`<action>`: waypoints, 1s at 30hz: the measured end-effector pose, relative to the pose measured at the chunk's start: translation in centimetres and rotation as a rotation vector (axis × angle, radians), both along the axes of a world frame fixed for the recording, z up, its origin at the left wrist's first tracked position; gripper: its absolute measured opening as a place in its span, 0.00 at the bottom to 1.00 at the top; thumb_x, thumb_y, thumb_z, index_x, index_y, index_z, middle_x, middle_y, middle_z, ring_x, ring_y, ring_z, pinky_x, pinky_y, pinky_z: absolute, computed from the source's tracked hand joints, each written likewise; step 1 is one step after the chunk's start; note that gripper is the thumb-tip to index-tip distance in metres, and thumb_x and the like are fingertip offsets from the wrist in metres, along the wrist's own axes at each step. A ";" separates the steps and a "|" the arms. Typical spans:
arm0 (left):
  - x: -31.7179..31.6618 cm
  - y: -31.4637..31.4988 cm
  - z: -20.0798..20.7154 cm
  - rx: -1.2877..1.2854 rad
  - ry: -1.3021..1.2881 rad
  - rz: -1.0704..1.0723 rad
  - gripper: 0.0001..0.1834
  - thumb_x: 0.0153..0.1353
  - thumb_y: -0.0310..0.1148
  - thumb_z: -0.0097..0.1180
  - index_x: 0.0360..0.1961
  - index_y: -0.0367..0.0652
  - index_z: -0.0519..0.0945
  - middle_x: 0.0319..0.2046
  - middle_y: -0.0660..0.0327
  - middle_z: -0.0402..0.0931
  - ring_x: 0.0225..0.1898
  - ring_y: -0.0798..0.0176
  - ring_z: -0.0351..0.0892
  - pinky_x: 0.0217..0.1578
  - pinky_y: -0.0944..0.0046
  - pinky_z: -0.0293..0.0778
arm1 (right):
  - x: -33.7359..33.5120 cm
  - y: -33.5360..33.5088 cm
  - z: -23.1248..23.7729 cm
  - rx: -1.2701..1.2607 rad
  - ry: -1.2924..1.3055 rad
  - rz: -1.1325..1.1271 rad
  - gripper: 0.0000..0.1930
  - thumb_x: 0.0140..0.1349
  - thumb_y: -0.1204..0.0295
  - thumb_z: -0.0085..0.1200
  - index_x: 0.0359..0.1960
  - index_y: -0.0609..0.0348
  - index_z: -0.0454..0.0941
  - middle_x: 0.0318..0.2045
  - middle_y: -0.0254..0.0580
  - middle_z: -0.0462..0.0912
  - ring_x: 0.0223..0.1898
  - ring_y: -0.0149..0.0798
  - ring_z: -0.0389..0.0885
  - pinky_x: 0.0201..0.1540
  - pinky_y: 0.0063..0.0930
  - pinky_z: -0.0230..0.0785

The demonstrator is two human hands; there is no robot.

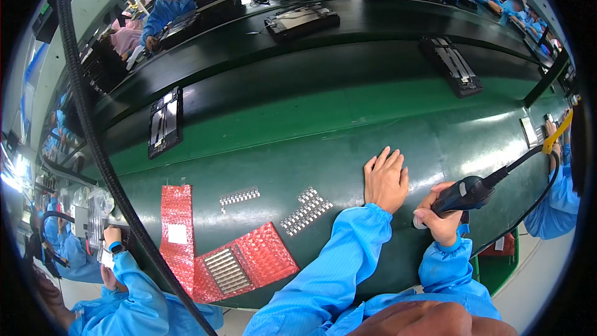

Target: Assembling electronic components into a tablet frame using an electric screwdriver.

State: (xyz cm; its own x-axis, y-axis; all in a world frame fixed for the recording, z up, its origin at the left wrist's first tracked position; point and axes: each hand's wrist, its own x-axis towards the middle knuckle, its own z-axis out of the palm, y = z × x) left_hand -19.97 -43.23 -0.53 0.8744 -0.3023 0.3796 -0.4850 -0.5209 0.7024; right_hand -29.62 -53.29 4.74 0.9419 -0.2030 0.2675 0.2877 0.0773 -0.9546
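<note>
My left hand (387,180) lies flat on the green work surface, palm down, with its fingers stretched out and nothing in it. Just to its right, my right hand (440,216) is closed around a black corded handheld tool (465,194). A thick black cord runs from the tool's far end up to the right. What kind of tool it is, I cannot tell, as my fingers cover its front. Left of my hands lie two clear sheets of small pale parts, a larger sheet (306,211) and a smaller sheet (240,197).
Red bubble wrap (270,252) at the near left holds a row of metallic strips (227,270). Black device frames, one at left (165,121) and one at right (452,66), rest beyond the table. A braided black cable (102,155) crosses the left side. Co-workers sit on both sides.
</note>
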 end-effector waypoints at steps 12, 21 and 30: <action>0.1 0.1 -0.5 0.017 0.004 0.013 0.17 0.55 0.34 0.50 0.44 0.38 0.77 0.50 0.56 0.73 0.58 0.55 0.64 0.56 0.52 0.54 | 0.2 -0.2 -0.4 0.023 0.017 0.033 0.27 0.44 0.86 0.62 0.45 0.61 0.61 0.17 0.40 0.73 0.17 0.29 0.72 0.19 0.20 0.65; 0.3 0.0 -0.8 0.022 0.003 0.004 0.16 0.55 0.33 0.51 0.44 0.37 0.76 0.50 0.56 0.73 0.58 0.56 0.63 0.56 0.52 0.55 | 0.3 -0.1 -0.8 0.008 0.036 -0.064 0.27 0.43 0.84 0.61 0.45 0.60 0.61 0.17 0.38 0.72 0.16 0.30 0.71 0.20 0.20 0.65; 0.2 -0.1 -1.1 0.006 0.032 -0.001 0.17 0.55 0.32 0.50 0.44 0.36 0.76 0.50 0.55 0.72 0.59 0.56 0.62 0.57 0.53 0.54 | 0.4 -0.2 -1.3 0.005 0.016 -0.050 0.27 0.44 0.83 0.61 0.45 0.60 0.60 0.16 0.37 0.71 0.16 0.30 0.70 0.20 0.20 0.65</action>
State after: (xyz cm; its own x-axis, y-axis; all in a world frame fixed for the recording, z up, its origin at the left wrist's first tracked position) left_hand -19.78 -43.29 -1.64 0.8855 -0.3056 0.3499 -0.4633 -0.5248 0.7141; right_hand -29.26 -53.53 3.41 0.9347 -0.2511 0.2516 0.2763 0.0679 -0.9587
